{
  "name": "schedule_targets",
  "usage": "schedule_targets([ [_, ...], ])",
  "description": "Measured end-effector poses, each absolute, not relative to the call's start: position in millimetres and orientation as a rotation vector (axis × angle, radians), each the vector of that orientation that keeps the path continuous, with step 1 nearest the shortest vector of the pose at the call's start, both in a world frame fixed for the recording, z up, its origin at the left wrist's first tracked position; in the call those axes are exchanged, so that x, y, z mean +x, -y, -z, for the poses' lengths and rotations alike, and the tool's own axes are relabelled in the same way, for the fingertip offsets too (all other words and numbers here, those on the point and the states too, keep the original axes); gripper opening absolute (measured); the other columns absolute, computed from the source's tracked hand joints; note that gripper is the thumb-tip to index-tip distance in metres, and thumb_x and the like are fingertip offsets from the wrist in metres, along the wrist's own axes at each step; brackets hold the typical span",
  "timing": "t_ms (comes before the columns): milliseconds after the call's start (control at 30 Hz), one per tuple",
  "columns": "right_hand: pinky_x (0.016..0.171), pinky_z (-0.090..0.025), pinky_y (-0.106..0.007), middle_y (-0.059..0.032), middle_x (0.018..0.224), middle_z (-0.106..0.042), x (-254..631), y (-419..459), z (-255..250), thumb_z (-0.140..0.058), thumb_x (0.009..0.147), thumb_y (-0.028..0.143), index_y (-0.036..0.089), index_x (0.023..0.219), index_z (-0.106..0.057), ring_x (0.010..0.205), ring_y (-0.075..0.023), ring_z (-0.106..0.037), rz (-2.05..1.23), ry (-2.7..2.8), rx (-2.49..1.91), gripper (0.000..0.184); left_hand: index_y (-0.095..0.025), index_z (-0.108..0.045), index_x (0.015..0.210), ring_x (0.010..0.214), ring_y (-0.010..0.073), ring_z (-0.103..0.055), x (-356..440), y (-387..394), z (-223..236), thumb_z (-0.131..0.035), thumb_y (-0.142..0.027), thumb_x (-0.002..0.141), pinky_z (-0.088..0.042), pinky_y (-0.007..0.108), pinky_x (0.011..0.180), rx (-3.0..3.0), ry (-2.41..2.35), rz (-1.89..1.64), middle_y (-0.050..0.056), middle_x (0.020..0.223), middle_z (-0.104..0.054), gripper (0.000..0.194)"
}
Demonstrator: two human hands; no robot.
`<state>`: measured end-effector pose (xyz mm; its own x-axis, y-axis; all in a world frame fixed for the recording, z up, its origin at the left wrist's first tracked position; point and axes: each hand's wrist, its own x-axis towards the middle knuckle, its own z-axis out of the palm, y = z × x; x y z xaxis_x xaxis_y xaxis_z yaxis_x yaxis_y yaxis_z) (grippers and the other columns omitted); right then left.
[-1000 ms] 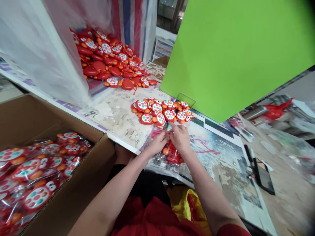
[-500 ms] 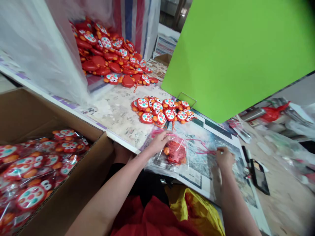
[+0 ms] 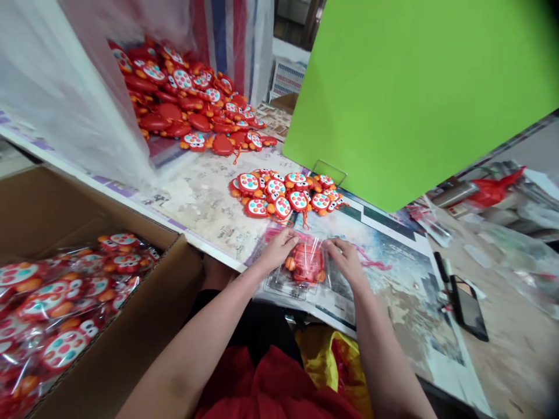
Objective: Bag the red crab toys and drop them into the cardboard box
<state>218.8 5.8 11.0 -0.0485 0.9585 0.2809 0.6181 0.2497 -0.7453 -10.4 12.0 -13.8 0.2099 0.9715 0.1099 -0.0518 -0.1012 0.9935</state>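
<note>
A red turtle-shaped toy (image 3: pixel 308 263) lies shell down inside a clear plastic bag (image 3: pixel 301 285) on the table's front part. At the bag's upper left corner, my left hand (image 3: pixel 279 249) has its fingers closed on the plastic. My right hand (image 3: pixel 347 259) pinches the bag's upper right edge. Some thin pink strips (image 3: pixel 375 265) lie just right of that hand. Behind the bag sits a small group of red turtle toys (image 3: pixel 299 201) with white, dotted shells and orange feet.
A larger heap of the toys (image 3: pixel 187 110) spills from a striped sack at the back left. On the left, a cardboard box (image 3: pixel 174 256) holds bagged toys. A green board (image 3: pixel 393 105) stands behind. A phone (image 3: pixel 468 308) lies right, and a yellow bag (image 3: pixel 349 355) hangs below the table edge.
My right hand has moved left, from beside the pink strips to the bag's right edge. My left hand stays at the bag's upper left. The view has shifted slightly.
</note>
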Motion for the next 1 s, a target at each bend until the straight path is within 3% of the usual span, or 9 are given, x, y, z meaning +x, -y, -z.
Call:
schedule_targets([
  [200,0.064,-0.049,-0.03,-0.0013,0.071,-0.069,217.8,-7.1,-0.7,-0.076,0.071,0.046,0.02,0.083,-0.069,0.064,-0.0162,-0.061,-0.939,1.365,-1.381,0.029,-0.021,-0.066,0.108,0.106,0.0203,-0.064,-9.5,-11.7,12.4,-0.059,-0.031,0.091,-0.049,0.033,0.095,1.272,-0.92,-1.158,0.005,0.111,-0.07,0.021],
  [433,0.067,-0.052,-0.033,-0.0015,0.074,-0.072,231.7,-1.2,1.4,-0.079,0.067,0.038,0.023,0.087,-0.074,0.068,-0.0174,-0.064,-0.958,1.217,-1.302,0.026,-0.02,-0.07,0.112,0.1,0.021,-0.067,-13.2,-11.7,4.0,-0.064,-0.037,0.087,-0.054,0.034,0.085,1.015,-0.791,-1.013,0.007,0.117,-0.071,0.031],
  [800,0.075,-0.051,-0.035,-0.0007,0.075,-0.072,234.9,-1.7,6.4,-0.073,0.069,0.028,0.024,0.07,-0.071,0.076,-0.0191,-0.065,-0.956,1.25,-1.229,0.005,-0.018,-0.063,0.077,0.075,0.0126,-0.064,-12.9,-10.5,-1.4,-0.059,-0.02,0.076,-0.051,0.025,0.071,0.864,-0.797,-1.074,-0.001,0.082,-0.069,0.005],
  [900,0.079,-0.05,-0.035,0.0003,0.076,-0.07,234.6,-1.2,6.0,-0.072,0.069,0.025,0.024,0.069,-0.07,0.078,-0.0183,-0.065,-0.964,1.26,-1.188,0.003,-0.018,-0.061,0.073,0.066,0.0114,-0.06,-13.8,-10.7,1.3,-0.057,-0.019,0.074,-0.045,0.021,0.06,0.853,-0.805,-1.1,-0.002,0.073,-0.065,0.004],
  [1000,0.08,-0.049,-0.035,-0.0002,0.078,-0.07,234.3,-2.2,6.2,-0.07,0.071,0.025,0.024,0.07,-0.068,0.079,-0.0186,-0.064,-0.983,1.289,-1.196,0.002,-0.018,-0.063,0.075,0.073,0.0139,-0.063,-15.4,-10.9,4.7,-0.056,-0.024,0.077,-0.046,0.022,0.061,0.875,-0.798,-1.105,0.0,0.077,-0.067,0.009],
])
